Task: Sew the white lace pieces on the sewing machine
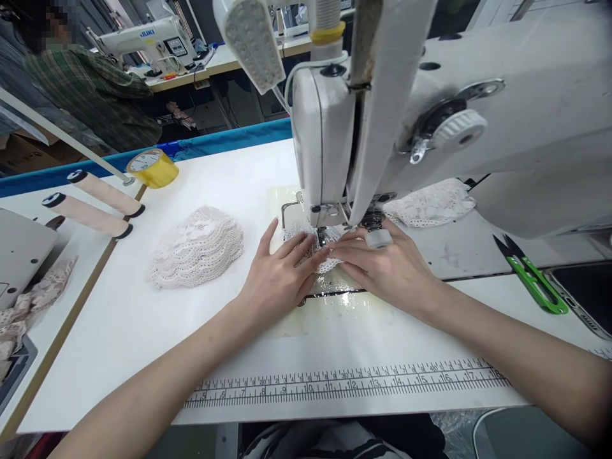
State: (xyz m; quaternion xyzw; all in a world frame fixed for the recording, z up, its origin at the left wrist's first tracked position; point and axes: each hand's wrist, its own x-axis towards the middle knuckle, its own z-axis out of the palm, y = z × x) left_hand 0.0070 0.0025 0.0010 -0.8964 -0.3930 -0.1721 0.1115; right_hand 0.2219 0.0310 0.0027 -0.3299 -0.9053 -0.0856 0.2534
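A small piece of white lace (329,264) lies under the presser foot (321,237) of a white sewing machine (329,140). My left hand (282,271) rests flat on the lace's left side, fingers stretched out and apart. From the right, my right hand (389,264) has its fingers closed on the lace edge beside the needle; the machine head partly covers these fingertips. To the left of my hands sits a stack of scalloped lace pieces (198,245). Another lace piece (433,203) lies behind my right hand, under the machine arm.
Green thread snips (533,277) and a phone (586,290) lie at the right. Two thread cones (90,217) and a yellow tape roll (153,169) are at the left. A printed ruler (354,384) runs along the front edge. Behind, a person (90,95) sits near another sewing machine (148,48).
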